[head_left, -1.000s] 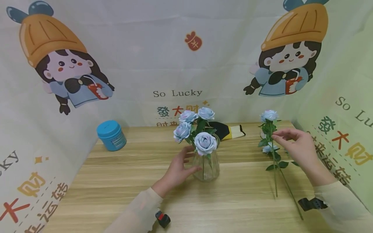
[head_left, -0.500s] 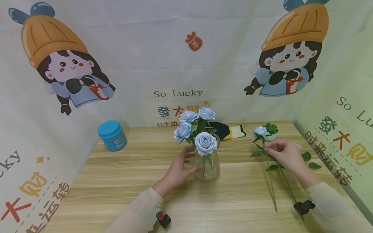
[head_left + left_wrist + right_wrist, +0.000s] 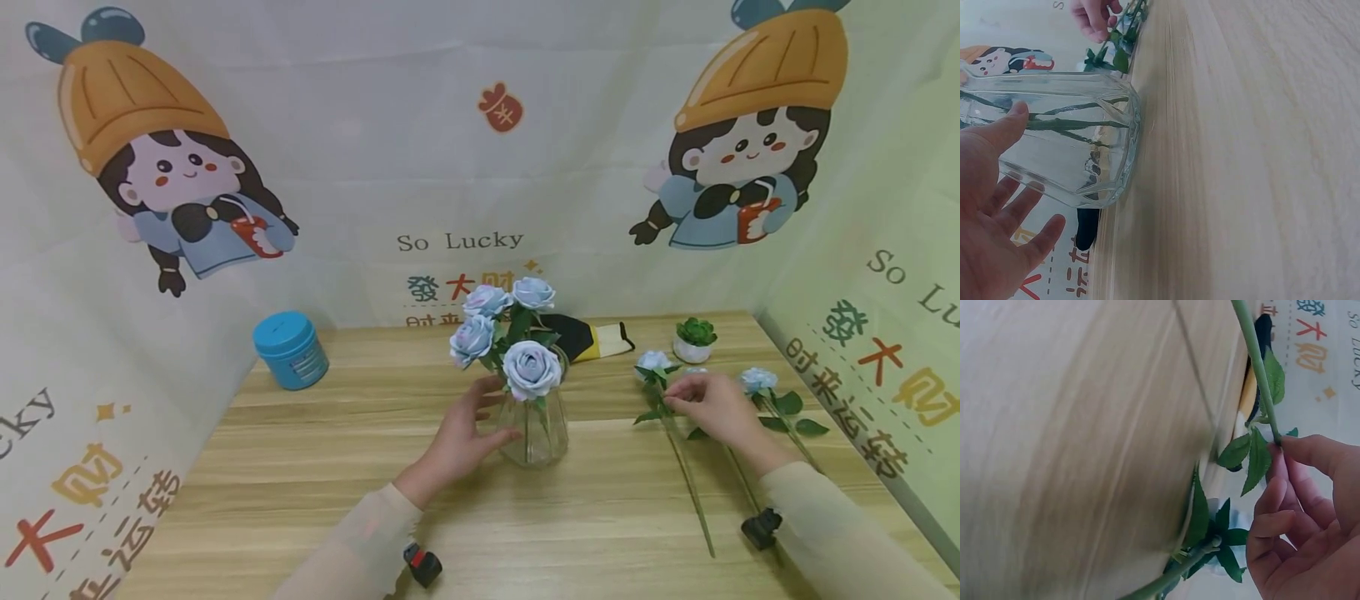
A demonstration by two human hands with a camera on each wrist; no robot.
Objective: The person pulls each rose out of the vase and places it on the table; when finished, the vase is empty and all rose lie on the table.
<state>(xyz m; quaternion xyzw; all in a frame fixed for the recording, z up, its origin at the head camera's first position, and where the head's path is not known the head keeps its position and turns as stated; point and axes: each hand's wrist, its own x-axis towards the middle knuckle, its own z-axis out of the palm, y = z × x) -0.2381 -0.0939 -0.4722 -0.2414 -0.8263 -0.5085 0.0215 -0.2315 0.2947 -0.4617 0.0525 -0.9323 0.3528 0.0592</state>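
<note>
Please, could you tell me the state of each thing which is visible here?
Glass vase: upright, gripped by left hand
Vase roses: standing, in bloom
Held rose: pinched by right hand
Other roses: lying on table
Blue tub: upright, lid on
Potted plant: upright
Black-and-yellow item: lying, partly hidden

I see a blue tub [image 3: 291, 354] back left on my bench [image 3: 337, 442], a potted succulent [image 3: 696, 339] back right, a black-and-yellow item [image 3: 573, 337] between, a cartoon-printed cloth [image 3: 360, 150] behind.
</note>
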